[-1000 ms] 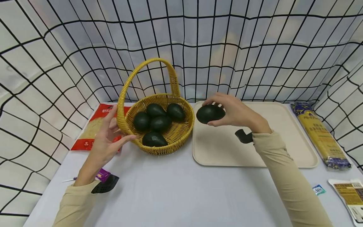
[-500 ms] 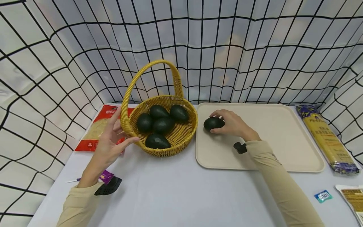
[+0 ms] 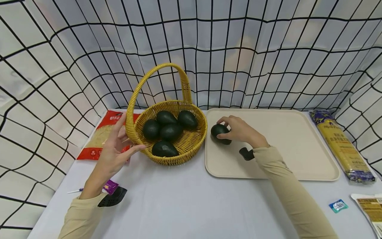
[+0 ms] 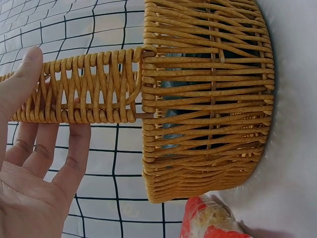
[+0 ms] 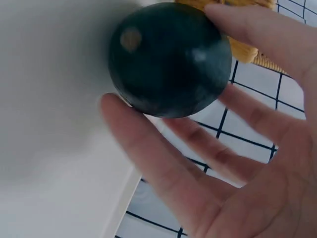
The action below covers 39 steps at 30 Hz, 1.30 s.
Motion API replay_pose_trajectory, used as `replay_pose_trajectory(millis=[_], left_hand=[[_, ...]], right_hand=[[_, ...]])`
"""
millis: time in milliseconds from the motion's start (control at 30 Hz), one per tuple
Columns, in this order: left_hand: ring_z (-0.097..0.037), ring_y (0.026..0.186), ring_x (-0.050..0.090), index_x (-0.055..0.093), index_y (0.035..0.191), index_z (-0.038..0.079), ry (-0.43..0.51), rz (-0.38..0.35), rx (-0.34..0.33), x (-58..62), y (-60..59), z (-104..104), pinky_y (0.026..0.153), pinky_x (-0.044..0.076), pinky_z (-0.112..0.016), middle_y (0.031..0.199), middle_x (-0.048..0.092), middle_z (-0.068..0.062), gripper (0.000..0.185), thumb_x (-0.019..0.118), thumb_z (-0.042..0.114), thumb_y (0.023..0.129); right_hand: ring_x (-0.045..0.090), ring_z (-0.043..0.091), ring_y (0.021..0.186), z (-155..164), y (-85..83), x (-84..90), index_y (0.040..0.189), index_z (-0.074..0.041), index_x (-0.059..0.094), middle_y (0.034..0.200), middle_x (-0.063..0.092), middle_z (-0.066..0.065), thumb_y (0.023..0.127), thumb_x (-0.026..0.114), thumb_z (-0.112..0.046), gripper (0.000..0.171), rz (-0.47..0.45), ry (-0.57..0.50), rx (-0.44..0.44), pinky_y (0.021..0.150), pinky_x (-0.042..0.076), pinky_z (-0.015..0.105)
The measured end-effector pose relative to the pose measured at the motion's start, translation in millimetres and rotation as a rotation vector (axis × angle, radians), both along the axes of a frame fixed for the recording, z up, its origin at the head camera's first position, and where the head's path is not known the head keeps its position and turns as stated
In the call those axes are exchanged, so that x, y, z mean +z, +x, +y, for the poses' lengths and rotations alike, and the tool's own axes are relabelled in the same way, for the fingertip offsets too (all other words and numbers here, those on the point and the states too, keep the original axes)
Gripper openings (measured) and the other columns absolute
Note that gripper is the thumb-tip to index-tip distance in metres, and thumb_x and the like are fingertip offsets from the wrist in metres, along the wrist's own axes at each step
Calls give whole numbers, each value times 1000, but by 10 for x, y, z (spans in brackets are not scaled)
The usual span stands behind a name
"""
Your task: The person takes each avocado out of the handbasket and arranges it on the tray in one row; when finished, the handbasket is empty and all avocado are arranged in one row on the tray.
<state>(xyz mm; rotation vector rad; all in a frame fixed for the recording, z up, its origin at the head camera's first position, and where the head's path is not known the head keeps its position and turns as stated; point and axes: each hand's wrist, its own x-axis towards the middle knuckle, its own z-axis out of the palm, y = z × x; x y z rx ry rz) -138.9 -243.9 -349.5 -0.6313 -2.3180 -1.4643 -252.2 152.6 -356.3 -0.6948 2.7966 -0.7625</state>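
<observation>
While the left hand point(image 3: 114, 147) pinches the handle point(image 3: 186, 89) of the basket point(image 3: 173, 160) between thumb and fingers, the right hand point(image 3: 238, 131) has its fingers curled around a dark avocado point(image 3: 218, 132) at the basket end of the tray point(image 3: 289, 146); five other avocados point(image 3: 170, 132) lie in the basket. Setting this one down seems the step in hand, though its contact with the tray is hard to judge; the next move calls for steady support, then loosening the fingers without rolling it

From my station I see a white counter point(image 3: 179, 205) carrying a yellow basket point(image 3: 176, 160), a beige tray point(image 3: 289, 146) just beside it, a red bag point(image 3: 88, 153), a purple packet point(image 3: 111, 187), a pasta bag point(image 3: 343, 146), a small blue sachet point(image 3: 338, 205) and a brown-and-white pouch point(image 3: 369, 209).
</observation>
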Motion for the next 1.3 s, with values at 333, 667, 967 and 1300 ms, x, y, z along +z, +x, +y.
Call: replay_pose_trajectory(millis=[333, 667, 967, 1300], left_hand=[[4, 119, 63, 19, 168, 23, 3, 6, 0, 5, -6, 4, 59, 59, -21, 135, 59, 19, 116, 72, -28, 79], [6, 120, 61, 18, 169, 24, -7, -7, 5, 6, 3, 6, 52, 57, -25, 135, 58, 20, 115, 72, -26, 81], [4, 119, 63, 17, 169, 26, -2, -24, 5, 7, 18, -4, 47, 54, -26, 136, 58, 19, 115, 72, -25, 82], [0, 115, 66, 17, 169, 27, 1, -22, 1, 11, 27, -1, 43, 51, -26, 132, 62, 13, 117, 73, -26, 80]], right_hand=[[75, 29, 83, -91, -51, 30, 147, -5, 57, 134, 59, 29, 97, 76, -24, 57, -251, -84, 29, 83, 61, 41], [77, 27, 72, -215, -76, -143, 149, -9, 54, 134, 60, 27, 94, 78, -34, 64, -345, -242, -256, 98, 56, 46], [75, 27, 72, -263, 36, -214, 150, -9, 50, 135, 57, 27, 96, 75, -35, 65, -282, -278, -325, 90, 57, 42], [56, 41, 122, -233, 8, -81, 152, -7, 52, 136, 56, 29, 92, 79, -21, 67, -167, -116, -87, 98, 50, 50]])
